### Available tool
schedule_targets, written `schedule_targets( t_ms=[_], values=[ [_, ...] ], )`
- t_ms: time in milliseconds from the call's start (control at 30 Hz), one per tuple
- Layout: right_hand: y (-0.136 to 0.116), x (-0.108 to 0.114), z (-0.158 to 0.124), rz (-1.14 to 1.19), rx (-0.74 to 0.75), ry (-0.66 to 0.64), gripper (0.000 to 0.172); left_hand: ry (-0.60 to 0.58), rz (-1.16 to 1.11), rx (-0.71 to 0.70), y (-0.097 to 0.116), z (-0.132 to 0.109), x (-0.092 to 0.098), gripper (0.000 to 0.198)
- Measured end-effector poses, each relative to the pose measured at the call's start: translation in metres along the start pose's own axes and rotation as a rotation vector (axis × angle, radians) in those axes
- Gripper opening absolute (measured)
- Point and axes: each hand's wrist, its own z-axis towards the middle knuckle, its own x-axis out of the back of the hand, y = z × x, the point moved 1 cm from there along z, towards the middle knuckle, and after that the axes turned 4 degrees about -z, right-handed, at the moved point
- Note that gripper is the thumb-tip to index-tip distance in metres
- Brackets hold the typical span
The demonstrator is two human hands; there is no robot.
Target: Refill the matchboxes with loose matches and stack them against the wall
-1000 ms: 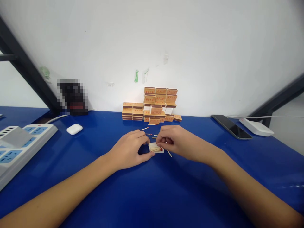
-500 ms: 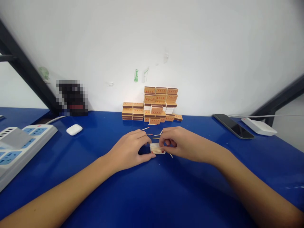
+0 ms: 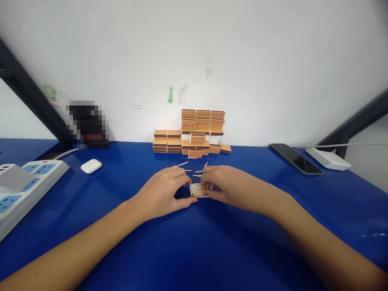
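A small white matchbox tray (image 3: 194, 188) with matches (image 3: 198, 192) in it lies on the blue table between my hands. My left hand (image 3: 168, 190) holds the tray's left end, thumb at the near corner and fingers at the far one. My right hand (image 3: 222, 186) is over the tray's right end, its fingertips pinched at the matches; whether a match is between them is hidden. Several loose matches (image 3: 183, 163) lie just beyond the tray. Behind them, orange matchboxes (image 3: 203, 124) are stacked against the wall.
At the left are a power strip (image 3: 33, 190) and a white earbud case (image 3: 91, 166). A dark pixelated object (image 3: 89, 125) leans on the wall. A phone (image 3: 295, 159) and a white device (image 3: 328, 159) with a cable lie at the right.
The view has shifted slightly. My right fingertips have moved down into the tray, and the matches in it lie differently. My left hand keeps its hold on the tray.
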Motion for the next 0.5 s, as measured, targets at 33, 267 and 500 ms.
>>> schedule_targets(
  t_ms=[33, 267, 500],
  values=[
    [-0.0001, -0.0002, 0.0001, -0.003, -0.006, -0.007, 0.009, -0.001, 0.000, 0.000, -0.0002, -0.0001, 0.0000, 0.024],
    [0.0002, -0.0004, -0.0003, 0.005, 0.004, -0.012, 0.013, -0.006, -0.006, -0.008, -0.0008, -0.0001, -0.0006, 0.023],
    [-0.0031, 0.0004, 0.0001, -0.005, -0.020, -0.038, 0.011, -0.011, -0.019, 0.016, -0.0011, -0.0006, -0.0014, 0.023]
  ],
)
